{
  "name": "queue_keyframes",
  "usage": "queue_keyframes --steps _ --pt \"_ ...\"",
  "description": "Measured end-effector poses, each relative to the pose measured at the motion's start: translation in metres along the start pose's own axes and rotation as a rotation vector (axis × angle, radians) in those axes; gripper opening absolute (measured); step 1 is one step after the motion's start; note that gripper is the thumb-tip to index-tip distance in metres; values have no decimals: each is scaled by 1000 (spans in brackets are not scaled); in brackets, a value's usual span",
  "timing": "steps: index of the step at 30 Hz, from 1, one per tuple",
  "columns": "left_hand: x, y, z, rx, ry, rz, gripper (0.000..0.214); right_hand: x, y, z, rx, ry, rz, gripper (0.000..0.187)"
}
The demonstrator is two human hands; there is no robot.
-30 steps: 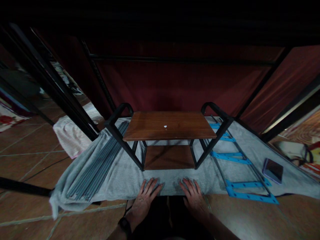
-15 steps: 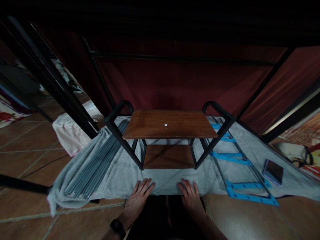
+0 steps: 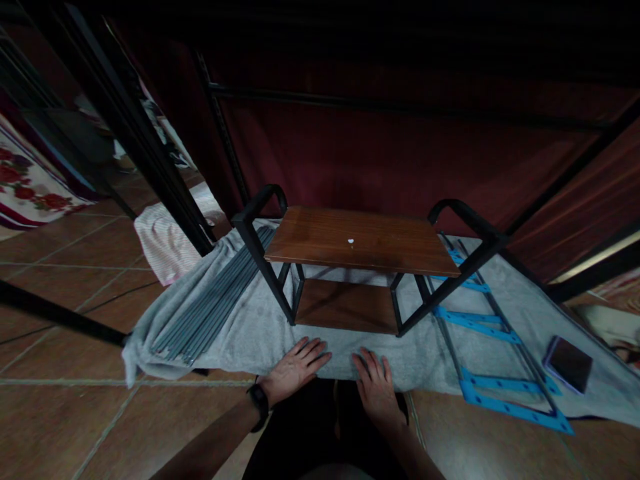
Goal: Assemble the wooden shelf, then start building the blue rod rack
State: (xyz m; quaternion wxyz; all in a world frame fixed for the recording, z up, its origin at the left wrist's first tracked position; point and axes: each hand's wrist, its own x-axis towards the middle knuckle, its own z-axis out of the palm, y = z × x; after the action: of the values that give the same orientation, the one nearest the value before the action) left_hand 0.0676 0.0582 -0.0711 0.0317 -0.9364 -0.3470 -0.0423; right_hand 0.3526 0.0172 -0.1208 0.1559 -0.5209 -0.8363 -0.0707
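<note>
Two hands: left hand (image 3: 295, 369) and right hand (image 3: 376, 387) lie flat on the grey cloth (image 3: 250, 333), fingers spread, holding nothing.
Shelf position: small shelf (image 3: 360, 267) stands just beyond both, long axis left-right.
Nearer hand: roughly equal.

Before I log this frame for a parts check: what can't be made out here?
- Head view: the lower shelf shows only partly; the top board covers its back.
- The white speck on the top board is too small to identify.
- The grey rods cannot be counted in the dim light.
- The phone screen is dark.
- Left hand and right hand lie flat on the cloth, hiding its edge.
</note>
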Motion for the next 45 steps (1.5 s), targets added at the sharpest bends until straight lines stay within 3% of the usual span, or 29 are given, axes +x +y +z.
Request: queue_keyframes --steps 5,14,26,35,41,45 --pt "0 1 2 -40 5 -1 60 -3 2 -3 11 -12 7 62" --pt "4 7 2 -2 -11 153 71 -9 7 0 29 -21 39 58" --pt "3 11 -4 -103 -68 103 81 -21 19 -5 27 -9 37 69" --pt "3 10 -1 -91 -58 100 68 -27 23 -10 17 3 95 53" --pt "-13 3 2 -65 80 -21 58 -43 40 -6 -16 57 162 50" --pt "-34 -8 14 -18 238 -266 56 -50 46 0 -29 94 188 50"
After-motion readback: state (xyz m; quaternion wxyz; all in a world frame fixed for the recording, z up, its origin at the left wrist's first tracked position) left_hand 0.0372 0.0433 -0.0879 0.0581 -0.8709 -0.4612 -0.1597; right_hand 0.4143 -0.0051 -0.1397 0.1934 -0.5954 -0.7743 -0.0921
